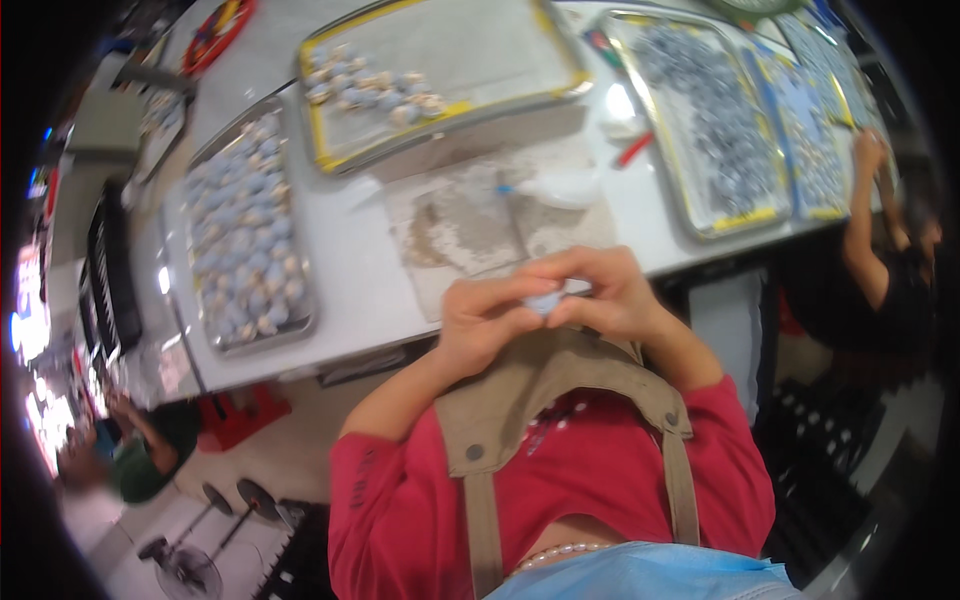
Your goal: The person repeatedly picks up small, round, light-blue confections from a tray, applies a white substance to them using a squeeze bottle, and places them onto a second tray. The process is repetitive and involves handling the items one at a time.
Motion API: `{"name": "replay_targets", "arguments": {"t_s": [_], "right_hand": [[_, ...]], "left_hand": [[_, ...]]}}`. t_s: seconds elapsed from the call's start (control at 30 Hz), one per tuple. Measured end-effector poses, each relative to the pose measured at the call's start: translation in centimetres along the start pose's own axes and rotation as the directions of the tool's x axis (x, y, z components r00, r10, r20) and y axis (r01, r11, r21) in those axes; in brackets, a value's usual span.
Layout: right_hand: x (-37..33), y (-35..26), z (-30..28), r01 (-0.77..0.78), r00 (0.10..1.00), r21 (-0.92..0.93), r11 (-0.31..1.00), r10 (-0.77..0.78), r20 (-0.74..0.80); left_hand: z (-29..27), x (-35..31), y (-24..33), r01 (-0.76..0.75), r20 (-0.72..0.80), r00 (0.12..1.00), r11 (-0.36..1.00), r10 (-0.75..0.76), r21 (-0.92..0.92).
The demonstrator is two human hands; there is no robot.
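Close to my chest, at the table's near edge, both hands meet around a small pale-blue piece [545, 302]. The thumb and fingers of my left hand [478, 318] pinch it from one side. My right hand [612, 292] grips it from the other, with a white bit showing between its thumb and forefinger. Fingers cover most of the piece, so its exact kind is hard to make out. Just beyond my hands lies a stained, pale work mat [418, 275]. On it rests a white squeeze bottle [562, 188] with a blue tip.
A metal tray [312, 300] of blue-and-cream round pieces stands left. A yellow-taped tray [480, 55] with similar pieces lies ahead. Another tray [690, 215] of grey-blue pieces is right, near a red-handled tool [635, 150]. A co-worker's arm [862, 225] reaches in far right.
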State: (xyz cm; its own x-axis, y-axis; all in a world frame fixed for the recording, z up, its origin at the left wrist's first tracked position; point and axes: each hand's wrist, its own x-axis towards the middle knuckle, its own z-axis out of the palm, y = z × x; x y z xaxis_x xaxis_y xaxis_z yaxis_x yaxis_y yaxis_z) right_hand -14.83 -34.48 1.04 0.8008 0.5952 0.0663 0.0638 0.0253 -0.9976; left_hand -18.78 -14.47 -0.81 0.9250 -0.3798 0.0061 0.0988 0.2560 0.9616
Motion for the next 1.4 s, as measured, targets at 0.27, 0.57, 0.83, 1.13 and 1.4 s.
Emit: {"name": "replay_targets", "arguments": {"t_s": [0.27, 0.57, 0.83, 1.13, 1.4], "right_hand": [[2.1, -0.6, 1.8, 0.072, 0.993, -0.172, 0.983, -0.086, -0.081], [2.9, 2.4, -3.0, -0.065, 0.802, -0.577, 0.814, -0.302, -0.516], [2.8, 3.1, -2.7, -0.113, 0.805, -0.608, 0.786, -0.287, -0.520], [2.1, 4.1, -3.6, -0.186, 0.796, -0.547, 0.816, -0.202, -0.571], [2.2, 3.8, -4.2, -0.190, 0.905, -0.730, 0.657, -0.171, -0.390]], "left_hand": [[-3.7, -0.5, 2.9, -0.099, -0.116, 0.978, 0.871, 0.175, 0.482], [-18.6, -0.7, 10.0, 0.504, -0.273, 0.694, -0.179, 0.666, 0.845], [-15.6, 11.9, 5.4, -0.180, 0.128, 0.927, 0.118, 0.353, 0.977], [-15.5, 14.1, 3.1, -0.017, -0.017, 0.980, 0.165, 0.199, 0.986], [-12.5, 10.9, 5.1, 0.019, -0.357, 0.866, 0.690, 0.350, 0.723]]}}
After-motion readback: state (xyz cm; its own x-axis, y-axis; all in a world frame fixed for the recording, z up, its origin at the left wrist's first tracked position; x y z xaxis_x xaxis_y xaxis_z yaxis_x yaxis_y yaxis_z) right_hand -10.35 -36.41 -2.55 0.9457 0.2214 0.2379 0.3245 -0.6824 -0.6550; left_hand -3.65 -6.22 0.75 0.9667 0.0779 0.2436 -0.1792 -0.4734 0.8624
